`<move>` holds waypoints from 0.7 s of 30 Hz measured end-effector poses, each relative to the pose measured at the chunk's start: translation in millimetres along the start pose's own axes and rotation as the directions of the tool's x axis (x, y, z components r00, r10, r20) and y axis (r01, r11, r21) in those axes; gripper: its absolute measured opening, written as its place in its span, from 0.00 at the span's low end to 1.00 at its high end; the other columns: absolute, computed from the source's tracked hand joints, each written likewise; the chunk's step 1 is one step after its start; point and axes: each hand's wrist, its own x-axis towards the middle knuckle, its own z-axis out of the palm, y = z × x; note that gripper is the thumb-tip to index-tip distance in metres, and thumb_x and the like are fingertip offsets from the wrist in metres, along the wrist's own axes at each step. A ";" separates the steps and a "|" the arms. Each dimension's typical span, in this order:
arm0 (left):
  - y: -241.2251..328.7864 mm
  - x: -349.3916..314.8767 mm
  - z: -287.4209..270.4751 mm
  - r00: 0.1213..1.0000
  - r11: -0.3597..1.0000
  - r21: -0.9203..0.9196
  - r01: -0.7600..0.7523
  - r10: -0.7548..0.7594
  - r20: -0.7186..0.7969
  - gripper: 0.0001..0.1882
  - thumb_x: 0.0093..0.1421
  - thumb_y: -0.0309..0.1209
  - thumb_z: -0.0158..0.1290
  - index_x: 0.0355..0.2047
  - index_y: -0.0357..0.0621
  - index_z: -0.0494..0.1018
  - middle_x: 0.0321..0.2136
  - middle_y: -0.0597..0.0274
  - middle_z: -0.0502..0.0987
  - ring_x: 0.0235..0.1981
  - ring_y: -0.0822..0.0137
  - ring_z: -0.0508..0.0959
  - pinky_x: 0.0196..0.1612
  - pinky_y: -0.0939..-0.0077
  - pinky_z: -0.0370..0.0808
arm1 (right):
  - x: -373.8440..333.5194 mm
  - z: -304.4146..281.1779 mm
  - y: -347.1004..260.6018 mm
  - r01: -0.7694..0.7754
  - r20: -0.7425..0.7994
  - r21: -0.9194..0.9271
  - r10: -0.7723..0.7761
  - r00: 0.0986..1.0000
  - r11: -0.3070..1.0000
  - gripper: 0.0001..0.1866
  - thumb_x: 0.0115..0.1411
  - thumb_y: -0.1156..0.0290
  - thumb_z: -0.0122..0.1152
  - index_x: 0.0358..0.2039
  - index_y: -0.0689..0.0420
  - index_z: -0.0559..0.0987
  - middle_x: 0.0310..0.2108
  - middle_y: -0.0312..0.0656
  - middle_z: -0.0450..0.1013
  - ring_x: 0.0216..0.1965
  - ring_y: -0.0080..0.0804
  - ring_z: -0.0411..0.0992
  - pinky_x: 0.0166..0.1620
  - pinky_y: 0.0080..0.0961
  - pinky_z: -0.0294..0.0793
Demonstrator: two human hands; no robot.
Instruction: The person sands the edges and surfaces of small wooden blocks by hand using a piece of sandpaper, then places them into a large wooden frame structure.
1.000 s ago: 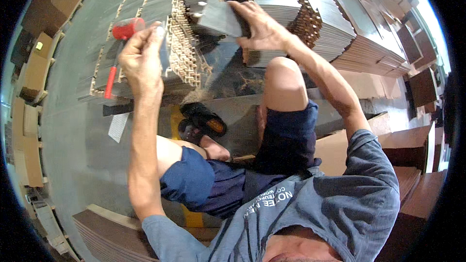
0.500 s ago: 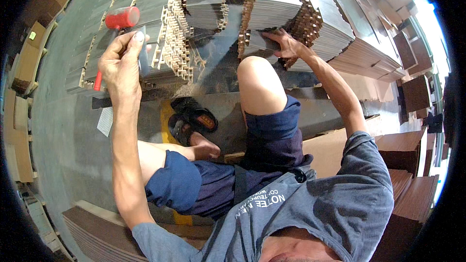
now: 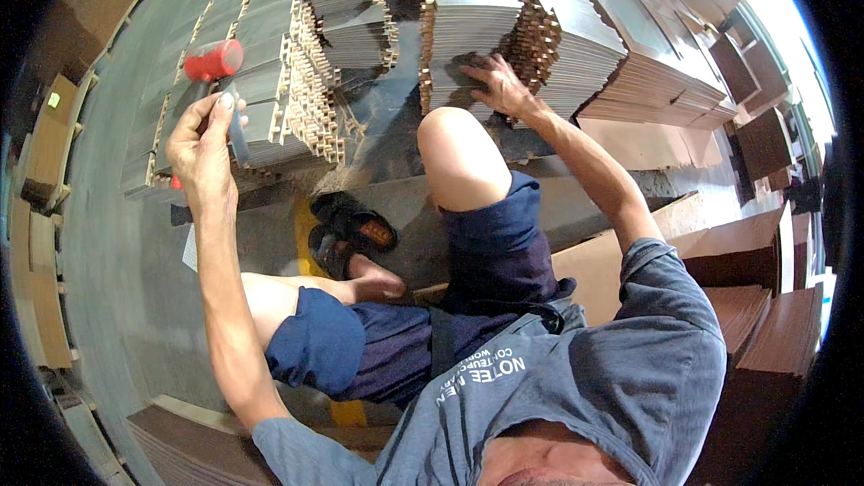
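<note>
My left hand is closed, thumb and fingers pinching a thin, flat grey strip that points downward. Just beyond it is a mallet with a red head; it appears to lie on the left stacks of grey sheets, its handle mostly hidden behind the hand. My right hand has its fingers spread against the side of a small stack of grey sheets. Brown notched edges show along this stack. Pale notched edges line the left stacks.
Larger grey sheet stacks stand at the far right. Brown panels are piled beside my right arm, with more panels at lower left. Black sandals are on the floor by a yellow line. White paper lies near my left forearm.
The whole view has shifted, with the stacks now lower and slightly farther left. My left hand still pinches the strip, now tilted differently. My right hand stays at the small stack.
</note>
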 end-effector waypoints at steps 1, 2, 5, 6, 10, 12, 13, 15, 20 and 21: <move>-0.8 -0.1 -1.9 1.000 1.000 0.008 0.002 -0.002 -0.004 0.09 0.61 0.26 0.57 0.39 0.34 0.77 0.34 0.57 0.81 0.34 0.70 0.81 0.37 0.79 0.79 | -2.2 1.6 -2.6 0.013 -0.022 0.068 -0.011 1.000 0.998 0.30 0.54 0.65 0.66 0.58 0.50 0.72 0.59 0.51 0.64 0.59 0.55 0.59 0.64 0.52 0.56; -2.6 1.6 -4.0 1.000 1.000 0.001 -0.009 0.009 0.001 0.08 0.61 0.26 0.57 0.39 0.34 0.77 0.34 0.58 0.81 0.34 0.70 0.81 0.37 0.79 0.79 | -1.2 2.3 -3.7 0.030 -0.038 0.041 -0.029 0.999 0.999 0.30 0.53 0.65 0.66 0.58 0.49 0.73 0.59 0.51 0.64 0.58 0.55 0.59 0.63 0.53 0.57; -3.6 4.0 -10.4 1.000 0.999 0.017 -0.027 0.027 0.005 0.08 0.61 0.26 0.57 0.39 0.35 0.78 0.33 0.58 0.81 0.33 0.71 0.81 0.37 0.79 0.78 | -2.1 13.9 -11.7 0.039 -0.104 0.011 -0.038 0.994 0.999 0.28 0.52 0.67 0.66 0.56 0.44 0.75 0.60 0.49 0.63 0.56 0.53 0.60 0.59 0.52 0.62; -5.7 5.2 -11.0 1.000 1.000 0.014 -0.025 0.025 0.002 0.08 0.61 0.26 0.57 0.39 0.35 0.78 0.34 0.58 0.81 0.34 0.71 0.81 0.36 0.79 0.78 | -2.7 16.3 -11.1 0.041 -0.103 0.010 -0.040 0.994 0.999 0.27 0.52 0.67 0.66 0.55 0.43 0.76 0.59 0.48 0.63 0.56 0.53 0.61 0.59 0.51 0.63; -7.9 5.2 -14.7 1.000 1.000 -0.015 -0.027 0.027 0.006 0.07 0.61 0.26 0.58 0.38 0.36 0.78 0.34 0.58 0.81 0.34 0.70 0.81 0.37 0.79 0.78 | -13.6 19.6 -14.7 0.088 -0.163 -0.004 -0.088 0.983 0.996 0.20 0.51 0.69 0.66 0.47 0.44 0.82 0.57 0.45 0.66 0.54 0.49 0.61 0.57 0.49 0.64; -2.4 0.3 -22.6 0.999 0.999 0.043 -0.030 0.031 -0.018 0.08 0.61 0.26 0.57 0.39 0.36 0.77 0.34 0.58 0.81 0.34 0.70 0.81 0.37 0.79 0.78 | -22.3 16.8 -26.2 0.160 -0.216 0.043 -0.148 0.965 0.986 0.15 0.51 0.68 0.66 0.41 0.49 0.84 0.51 0.46 0.71 0.53 0.45 0.63 0.57 0.46 0.63; -1.7 -1.0 -22.4 0.999 0.998 0.061 -0.034 0.035 -0.029 0.08 0.61 0.26 0.57 0.39 0.36 0.77 0.34 0.57 0.81 0.34 0.69 0.81 0.37 0.78 0.78 | -33.4 15.7 -28.9 0.215 -0.162 0.091 -0.199 0.967 0.972 0.15 0.51 0.68 0.66 0.41 0.51 0.84 0.50 0.46 0.72 0.52 0.45 0.64 0.57 0.46 0.63; -0.5 -0.6 -25.6 0.999 0.999 0.029 -0.036 0.037 -0.040 0.08 0.62 0.27 0.57 0.40 0.36 0.77 0.34 0.57 0.81 0.34 0.69 0.81 0.37 0.78 0.78 | -56.1 11.6 -34.9 0.320 -0.065 0.194 -0.313 0.948 0.928 0.15 0.51 0.67 0.65 0.41 0.55 0.84 0.47 0.46 0.74 0.50 0.44 0.66 0.57 0.44 0.63; 4.4 -3.1 -13.7 0.995 1.000 0.023 -0.018 0.021 -0.100 0.07 0.64 0.28 0.54 0.40 0.38 0.75 0.32 0.57 0.81 0.33 0.70 0.82 0.35 0.77 0.79 | -103.9 25.4 -46.0 -0.139 0.121 0.532 0.088 0.989 0.835 0.21 0.54 0.56 0.65 0.41 0.60 0.82 0.44 0.47 0.76 0.47 0.40 0.68 0.57 0.35 0.63; 9.3 -6.2 -8.9 0.995 0.999 0.043 -0.012 0.017 -0.095 0.08 0.65 0.30 0.52 0.39 0.38 0.74 0.31 0.57 0.81 0.31 0.70 0.82 0.34 0.77 0.79 | -110.8 25.4 -54.2 -0.187 0.142 0.563 0.128 0.981 0.805 0.21 0.54 0.55 0.65 0.41 0.60 0.82 0.44 0.47 0.76 0.46 0.40 0.68 0.57 0.35 0.63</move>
